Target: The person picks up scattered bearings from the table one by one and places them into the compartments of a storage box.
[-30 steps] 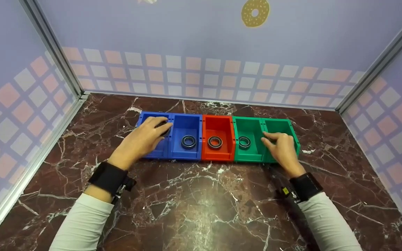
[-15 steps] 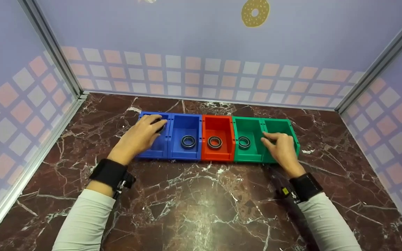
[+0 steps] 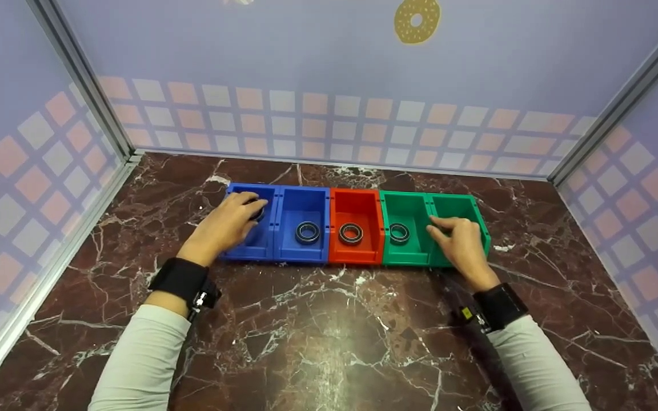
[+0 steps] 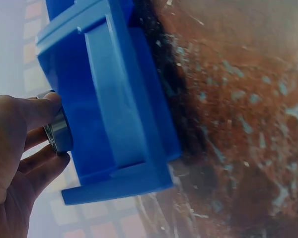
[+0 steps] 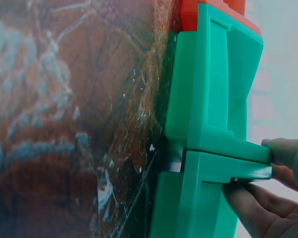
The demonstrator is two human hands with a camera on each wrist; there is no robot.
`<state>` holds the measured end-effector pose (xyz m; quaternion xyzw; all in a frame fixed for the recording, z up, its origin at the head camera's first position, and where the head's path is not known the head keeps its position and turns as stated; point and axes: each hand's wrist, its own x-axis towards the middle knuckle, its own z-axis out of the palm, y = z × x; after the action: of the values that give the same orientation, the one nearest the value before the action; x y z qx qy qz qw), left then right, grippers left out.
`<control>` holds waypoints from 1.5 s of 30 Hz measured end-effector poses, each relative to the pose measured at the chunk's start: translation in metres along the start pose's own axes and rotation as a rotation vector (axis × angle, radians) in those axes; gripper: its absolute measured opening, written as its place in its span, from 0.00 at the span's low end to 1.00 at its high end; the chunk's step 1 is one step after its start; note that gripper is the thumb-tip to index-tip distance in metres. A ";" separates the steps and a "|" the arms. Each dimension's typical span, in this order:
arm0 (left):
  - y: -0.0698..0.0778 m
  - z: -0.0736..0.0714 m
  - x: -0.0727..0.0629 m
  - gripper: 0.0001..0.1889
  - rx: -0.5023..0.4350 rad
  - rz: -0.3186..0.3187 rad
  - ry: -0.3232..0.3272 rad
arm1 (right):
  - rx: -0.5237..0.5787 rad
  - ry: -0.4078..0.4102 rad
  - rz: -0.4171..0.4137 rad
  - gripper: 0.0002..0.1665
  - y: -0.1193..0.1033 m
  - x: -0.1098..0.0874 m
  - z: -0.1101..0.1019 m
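Note:
In the left wrist view, my left hand [image 4: 15, 148] pinches a ball bearing [image 4: 60, 131] between thumb and fingers at the opening of the leftmost blue bin [image 4: 121, 89]. The head view shows this left hand [image 3: 223, 225] over that bin, its fingers hiding most of the bearing. My right hand [image 3: 463, 245] pinches the adjoining side walls [image 5: 228, 161] of the two green bins, thumb on one side and fingers on the other. Bearings lie flat in the second blue bin [image 3: 299, 234], the red bin [image 3: 354, 254] and the left green bin [image 3: 406, 258].
The bins stand side by side in one row on a dark red marbled tabletop [image 3: 329, 331]. A patterned back wall [image 3: 329, 68] rises behind them, with side walls at left and right. The right hand covers part of the rightmost green bin [image 3: 456, 208].
My left hand has shifted left with the bearing, from near the divider between the blue bins to over the leftmost one. The right hand has stayed in place.

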<state>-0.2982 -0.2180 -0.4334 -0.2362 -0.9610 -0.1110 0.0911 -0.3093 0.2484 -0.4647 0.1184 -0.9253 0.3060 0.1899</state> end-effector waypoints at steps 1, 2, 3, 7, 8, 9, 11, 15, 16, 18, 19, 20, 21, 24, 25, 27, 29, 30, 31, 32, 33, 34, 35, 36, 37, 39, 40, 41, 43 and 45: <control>-0.001 0.001 0.000 0.25 -0.001 -0.006 -0.004 | -0.002 -0.002 -0.001 0.17 0.000 0.000 0.000; -0.002 0.002 0.000 0.25 -0.001 -0.008 -0.006 | -0.005 -0.004 0.000 0.17 0.000 0.000 0.000; -0.004 0.003 0.000 0.25 -0.001 -0.010 -0.005 | -0.006 -0.007 0.000 0.17 0.000 -0.001 0.000; -0.007 0.007 0.000 0.25 -0.003 -0.014 0.000 | -0.003 -0.005 0.000 0.18 0.000 -0.001 0.000; -0.007 0.007 0.001 0.25 -0.004 -0.013 0.001 | 0.001 -0.005 0.001 0.18 -0.001 -0.001 0.000; -0.007 0.008 0.001 0.25 -0.003 -0.011 0.003 | 0.005 -0.003 0.000 0.18 0.000 0.000 0.000; -0.008 0.009 0.002 0.25 0.001 -0.013 -0.002 | 0.009 0.001 0.001 0.17 0.000 0.000 0.001; -0.007 0.011 0.004 0.25 0.014 -0.014 -0.017 | 0.013 0.006 0.009 0.17 0.001 0.001 0.001; -0.007 0.012 0.005 0.25 0.015 -0.017 -0.023 | 0.013 0.007 0.010 0.17 0.001 0.001 0.001; -0.007 0.013 0.006 0.25 0.017 -0.022 -0.033 | 0.011 0.007 0.012 0.17 0.001 0.001 0.001; -0.007 0.013 0.006 0.25 0.018 -0.022 -0.038 | 0.010 0.008 0.010 0.17 0.001 0.001 0.001; -0.008 0.014 0.007 0.24 0.018 -0.024 -0.044 | 0.009 0.009 0.009 0.17 0.001 0.001 0.001; -0.008 0.015 0.007 0.24 0.018 -0.025 -0.050 | 0.007 0.010 0.007 0.17 0.001 0.001 0.001; -0.008 0.016 0.009 0.24 0.016 -0.027 -0.067 | 0.008 0.010 0.006 0.17 0.002 0.001 0.001; -0.008 0.016 0.009 0.24 0.017 -0.026 -0.073 | 0.009 0.011 0.006 0.17 0.001 0.001 0.001; -0.007 0.017 0.010 0.24 0.027 -0.022 -0.082 | 0.010 0.011 0.004 0.17 0.001 0.001 0.001; -0.007 0.018 0.011 0.23 0.040 -0.013 -0.084 | 0.010 0.009 0.002 0.17 0.001 0.001 0.001; -0.007 0.018 0.011 0.23 0.048 -0.007 -0.084 | 0.008 0.005 0.002 0.17 0.001 0.000 0.000; -0.007 0.019 0.012 0.23 0.056 -0.001 -0.083 | 0.006 0.001 0.003 0.17 0.000 0.000 0.000; -0.007 0.019 0.012 0.23 0.064 0.005 -0.080 | 0.004 -0.006 0.004 0.17 0.000 0.000 0.000; -0.006 0.019 0.012 0.23 0.071 0.010 -0.078 | 0.001 -0.011 0.004 0.17 0.000 0.000 -0.001; -0.006 0.019 0.012 0.22 0.073 0.012 -0.078 | -0.002 -0.014 0.006 0.18 0.000 0.000 -0.001; -0.006 0.019 0.013 0.22 0.077 0.012 -0.080 | -0.004 -0.018 0.008 0.18 -0.001 0.000 -0.001; -0.005 0.019 0.013 0.22 0.080 0.012 -0.082 | -0.006 -0.018 0.007 0.18 -0.001 0.000 -0.001; -0.005 0.019 0.013 0.22 0.082 0.010 -0.085 | -0.006 -0.018 0.007 0.18 0.000 0.000 -0.001; -0.005 0.019 0.014 0.22 0.084 0.002 -0.098 | -0.004 -0.016 0.005 0.18 0.000 0.000 -0.001; -0.004 0.019 0.014 0.22 0.084 -0.002 -0.106 | -0.001 -0.015 0.004 0.18 0.000 0.000 -0.001; -0.004 0.019 0.014 0.21 0.085 -0.006 -0.113 | -0.001 -0.014 0.003 0.18 0.000 0.000 -0.001; -0.003 0.019 0.015 0.21 0.086 -0.014 -0.127 | 0.000 -0.014 0.002 0.18 0.000 -0.001 -0.001; -0.003 0.020 0.016 0.21 0.088 -0.020 -0.141 | -0.001 -0.012 0.003 0.18 0.000 -0.001 -0.001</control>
<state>-0.3159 -0.2084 -0.4491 -0.2296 -0.9713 -0.0528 0.0325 -0.3084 0.2489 -0.4643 0.1187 -0.9268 0.3053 0.1838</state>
